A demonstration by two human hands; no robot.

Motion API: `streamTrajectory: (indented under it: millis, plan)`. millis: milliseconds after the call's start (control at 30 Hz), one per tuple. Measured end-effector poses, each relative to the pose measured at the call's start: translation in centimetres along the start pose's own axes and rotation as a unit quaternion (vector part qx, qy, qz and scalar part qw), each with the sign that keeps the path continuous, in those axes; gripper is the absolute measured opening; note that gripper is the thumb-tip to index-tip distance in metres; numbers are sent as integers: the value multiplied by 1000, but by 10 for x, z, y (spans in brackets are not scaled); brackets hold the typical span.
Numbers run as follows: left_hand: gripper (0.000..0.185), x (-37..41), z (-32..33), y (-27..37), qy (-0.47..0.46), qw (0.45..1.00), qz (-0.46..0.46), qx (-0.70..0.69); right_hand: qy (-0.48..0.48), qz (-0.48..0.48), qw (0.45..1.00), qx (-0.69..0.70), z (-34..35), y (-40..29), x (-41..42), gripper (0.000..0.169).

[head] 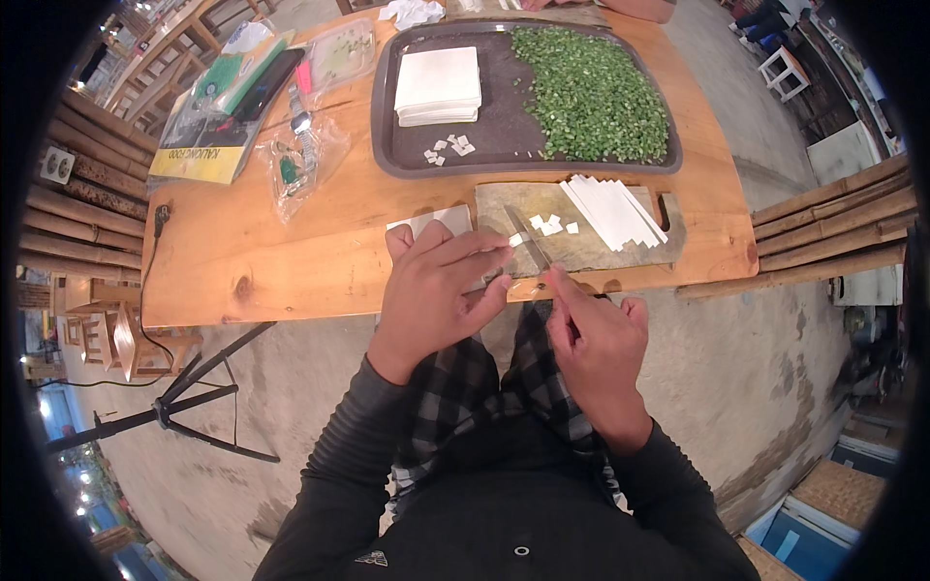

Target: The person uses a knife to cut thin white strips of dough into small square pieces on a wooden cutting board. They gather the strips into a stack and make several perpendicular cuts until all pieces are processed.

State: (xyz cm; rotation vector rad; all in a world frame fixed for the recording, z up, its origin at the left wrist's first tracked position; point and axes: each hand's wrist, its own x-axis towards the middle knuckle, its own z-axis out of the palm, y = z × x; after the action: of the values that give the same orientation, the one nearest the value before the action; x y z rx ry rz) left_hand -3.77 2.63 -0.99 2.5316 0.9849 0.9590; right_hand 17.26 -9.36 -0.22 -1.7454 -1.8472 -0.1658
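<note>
A wooden cutting board (501, 196) lies near the table's front edge. Across it slants a small knife (534, 247), its handle end held in my right hand (603, 338). My left hand (443, 290) pins a narrow white strip (516, 239) on the board with its fingertips, just left of the blade; the rest of that strip is hidden. Several small white squares (552, 225) are scattered right of the blade. Further right, a fanned row of white strips (614, 213) rests on the board. Behind my left fingers, a white sheet (456, 218) shows partly.
Beyond the board stands a dark tray (501, 152) with chopped green leaves (596, 94), a stack of white sheets (438, 83) and white squares (458, 145). Leftward are plastic packaging (211, 116), a wristwatch (301, 127) and a plastic container (341, 51). Another person's arm (639, 9) rests opposite.
</note>
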Motion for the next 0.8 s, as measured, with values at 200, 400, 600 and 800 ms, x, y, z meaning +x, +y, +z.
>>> streamTrajectory:
  millis: [200, 400, 600, 800]
  plan:
    - [31, 3, -5, 6, 56, 998, 31, -27, 43, 2, 999, 6, -18, 26, 9, 52]
    - [28, -55, 30, 65, -95, 919, 263, -278, -46, 10, 994, -98, -14, 45, 38, 57]
    - [30, -74, 81, 80, -479, 780, 102, -390, -6, -24, 997, -78, -19, 60, 37, 50]
    - [29, -79, 69, 53, -443, 778, 61, -441, 1, -84, 995, 57, -37, 71, 4, 36]
